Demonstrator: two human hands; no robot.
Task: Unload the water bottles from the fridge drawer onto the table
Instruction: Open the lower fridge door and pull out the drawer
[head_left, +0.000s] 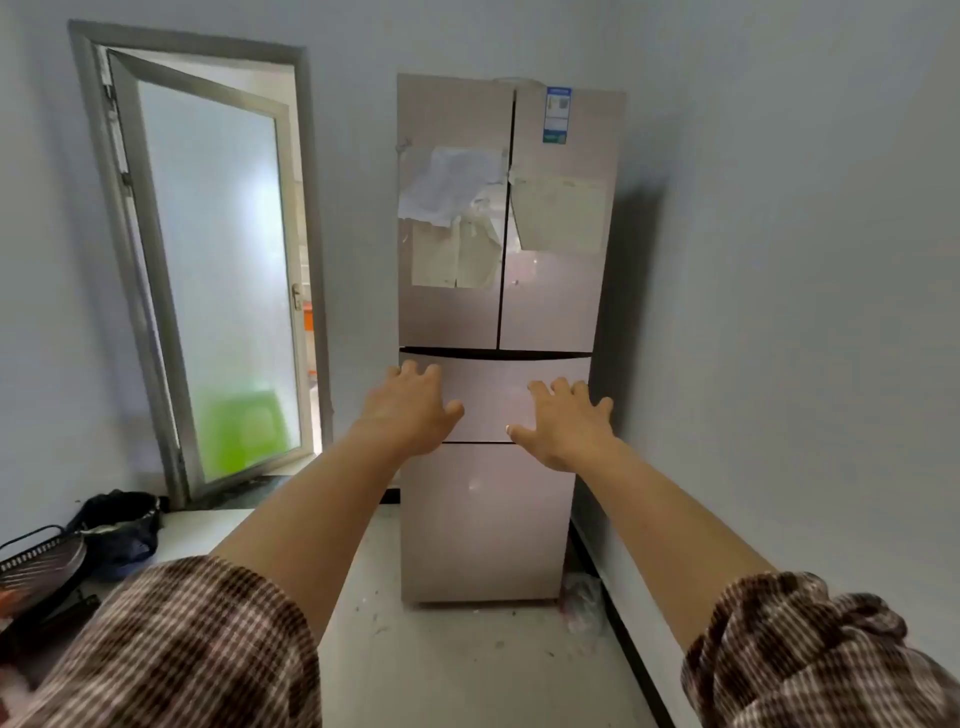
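Left hand and right hand spread wide, empty, before closed fridge drawer (contact unclear)

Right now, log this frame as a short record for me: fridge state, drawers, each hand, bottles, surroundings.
fridge: top doors shut, papers stuck on them
upper drawer: shut
lower drawer: shut
left hand: open, fingers spread, reaching at the upper drawer front; contact unclear
right hand: same, holding nothing
water bottles: none in sight
left side: frosted glass door ajar, black bag on a white surface
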